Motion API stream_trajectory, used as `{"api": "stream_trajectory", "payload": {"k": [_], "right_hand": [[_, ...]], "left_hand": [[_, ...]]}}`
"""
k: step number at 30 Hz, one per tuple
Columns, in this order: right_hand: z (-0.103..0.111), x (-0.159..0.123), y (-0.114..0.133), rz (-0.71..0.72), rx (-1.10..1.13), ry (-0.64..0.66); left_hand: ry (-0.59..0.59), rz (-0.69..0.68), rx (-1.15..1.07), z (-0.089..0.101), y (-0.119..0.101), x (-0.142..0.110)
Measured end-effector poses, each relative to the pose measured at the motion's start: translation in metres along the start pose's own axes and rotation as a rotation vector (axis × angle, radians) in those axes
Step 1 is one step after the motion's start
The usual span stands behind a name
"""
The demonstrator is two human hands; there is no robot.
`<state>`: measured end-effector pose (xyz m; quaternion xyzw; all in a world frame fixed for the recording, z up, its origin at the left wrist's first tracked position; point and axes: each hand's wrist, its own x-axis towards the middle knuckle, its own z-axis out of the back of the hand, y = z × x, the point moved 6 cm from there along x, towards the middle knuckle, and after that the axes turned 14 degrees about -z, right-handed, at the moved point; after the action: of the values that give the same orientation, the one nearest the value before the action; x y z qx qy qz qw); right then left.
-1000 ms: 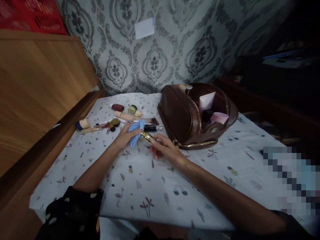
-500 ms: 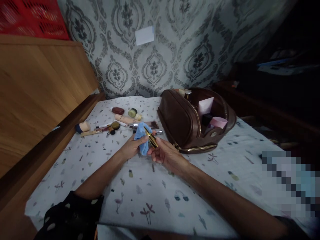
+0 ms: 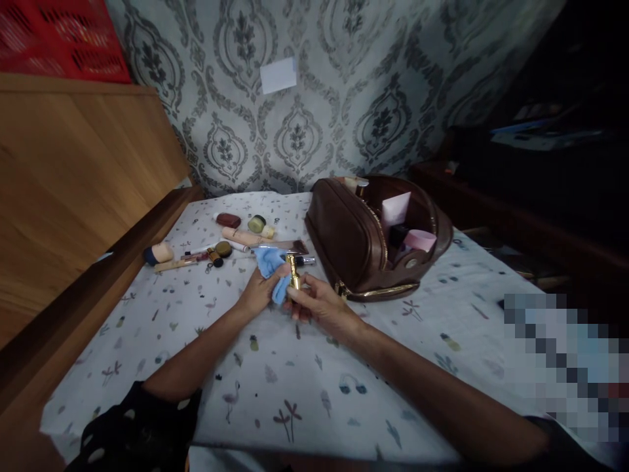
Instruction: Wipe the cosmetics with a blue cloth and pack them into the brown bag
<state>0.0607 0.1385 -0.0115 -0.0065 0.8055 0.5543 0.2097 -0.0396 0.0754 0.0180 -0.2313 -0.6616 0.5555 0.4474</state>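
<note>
My left hand (image 3: 255, 293) is closed on a crumpled light blue cloth (image 3: 270, 261). In the fingers of my right hand (image 3: 324, 303) is a slim, shiny gold cosmetic tube (image 3: 293, 274), held nearly upright. The tube touches the cloth's right side, and my left thumb lies close to it. Just beyond the hands lie a brown-tipped makeup brush (image 3: 293, 246) and a dark and silver tube (image 3: 305, 260), partly hidden by the cloth and gold tube.
A brown cosmetic bag (image 3: 344, 229) stands unzipped on the right, holding a pink tube (image 3: 396, 210) and other items. Several cosmetics lie at the left, among them a beige tube (image 3: 238, 235), a green jar (image 3: 256, 224) and a dark red bottle (image 3: 228, 220). A wooden panel (image 3: 88, 157) borders the table's left.
The gold tube has turned from a slant to nearly upright in my right hand. My left hand still grips the cloth. The whole view has shifted slightly.
</note>
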Motion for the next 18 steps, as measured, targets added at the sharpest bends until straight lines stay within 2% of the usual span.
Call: {"api": "stream_trajectory", "payload": {"k": [4,12,18], "right_hand": [[-0.003,-0.002,0.002,0.003,-0.033,0.009],[0.006,-0.004,0.015,0.177,-0.045,-0.104],[0.011,-0.011,0.026,0.323,0.035,-0.176]], "left_hand": [[-0.075,-0.07,0.063,0.006,-0.006,0.002],[-0.186,-0.046,0.057,0.009,-0.001,0.002],[-0.115,0.1,0.078,0.005,0.005,-0.004]]}}
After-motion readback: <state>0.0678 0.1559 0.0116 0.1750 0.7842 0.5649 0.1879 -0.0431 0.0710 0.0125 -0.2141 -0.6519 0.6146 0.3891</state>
